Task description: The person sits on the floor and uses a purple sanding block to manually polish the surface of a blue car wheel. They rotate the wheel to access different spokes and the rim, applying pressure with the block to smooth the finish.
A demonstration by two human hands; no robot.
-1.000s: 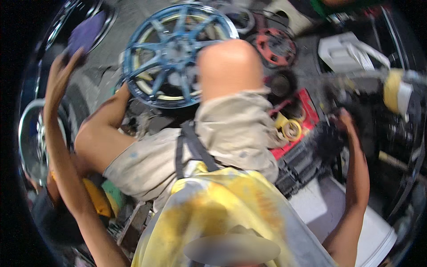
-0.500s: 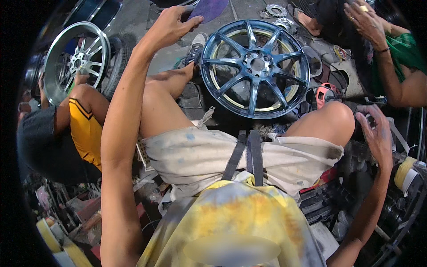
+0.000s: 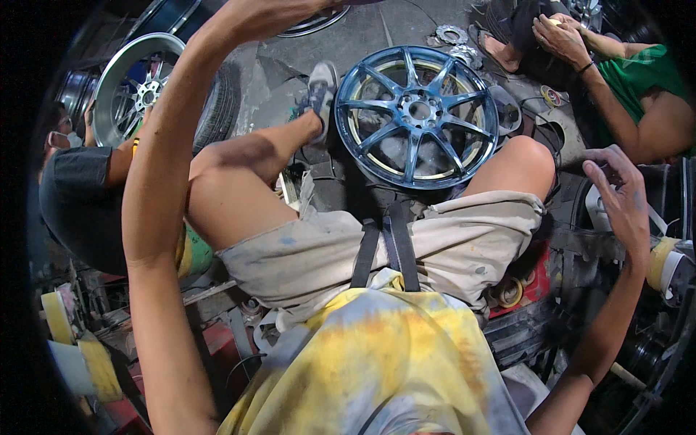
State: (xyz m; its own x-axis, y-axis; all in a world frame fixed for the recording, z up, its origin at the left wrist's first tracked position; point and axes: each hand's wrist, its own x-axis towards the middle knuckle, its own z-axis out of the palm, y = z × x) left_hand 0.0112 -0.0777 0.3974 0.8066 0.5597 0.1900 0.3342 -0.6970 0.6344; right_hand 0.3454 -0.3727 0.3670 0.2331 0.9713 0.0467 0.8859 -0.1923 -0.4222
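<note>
Since half a second ago, the left hand (image 3: 301, 9) has moved farther out, now cut off at the far edge; its grip cannot be told. A blue spoked wheel rim (image 3: 404, 111) sits far centre, between left shoe (image 3: 323, 81) and right knee (image 3: 527, 165). Farther right, the right hand (image 3: 621, 190) is empty, half open.

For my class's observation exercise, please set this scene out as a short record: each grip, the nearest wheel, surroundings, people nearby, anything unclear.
Left grip: bare hand, cut off by the top edge
Right grip: bare hand, raised, fingers curved, nothing visible in it
Nearest wheel: blue multi-spoke wheel rim, spoked face toward the camera
Left side: silver wheel rim, black tyre
People nearby: co-worker in green, upper right; co-worker in dark shirt, left
Unclear: whether the left grip holds anything
</note>
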